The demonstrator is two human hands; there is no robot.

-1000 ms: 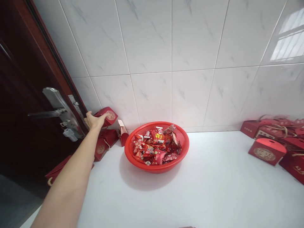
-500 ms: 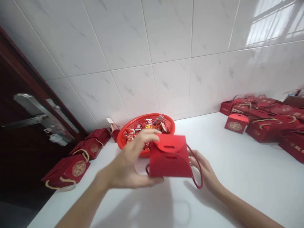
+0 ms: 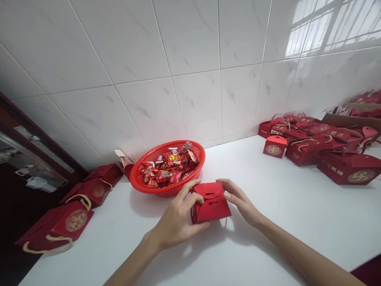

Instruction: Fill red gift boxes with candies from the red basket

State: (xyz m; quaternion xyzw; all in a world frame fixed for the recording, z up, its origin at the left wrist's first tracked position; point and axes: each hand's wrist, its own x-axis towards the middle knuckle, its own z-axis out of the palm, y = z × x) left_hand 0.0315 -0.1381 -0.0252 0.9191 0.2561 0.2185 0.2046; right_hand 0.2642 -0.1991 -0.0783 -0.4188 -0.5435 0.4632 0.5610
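A small red gift box [image 3: 212, 208] is between my hands, low over the white table. Two slotted flaps face up on it, their rounded edges meeting in the middle. My left hand [image 3: 181, 212] grips its left side, thumb at the near edge and fingers over the far corner and a flap. On the opposite side, my right hand [image 3: 239, 200] holds the box with fingers at its far right corner. The fingers partly cover both sides. Just behind stands a red plastic basket [image 3: 166, 190] of wrapped sweets [image 3: 171, 163].
Red boxes with rope handles [image 3: 76, 220] line the left table edge beside a dark door [image 3: 18, 198]. Many more red boxes [image 3: 309, 149] are grouped at the right, against the tiled wall [image 3: 196, 95]. A pale-tipped red piece [image 3: 125, 161] stands left of the basket.
The gift box has come down towards the table, with both hands still on it. Its cord handle no longer shows at the right. The view has turned rightwards, revealing more boxes there.
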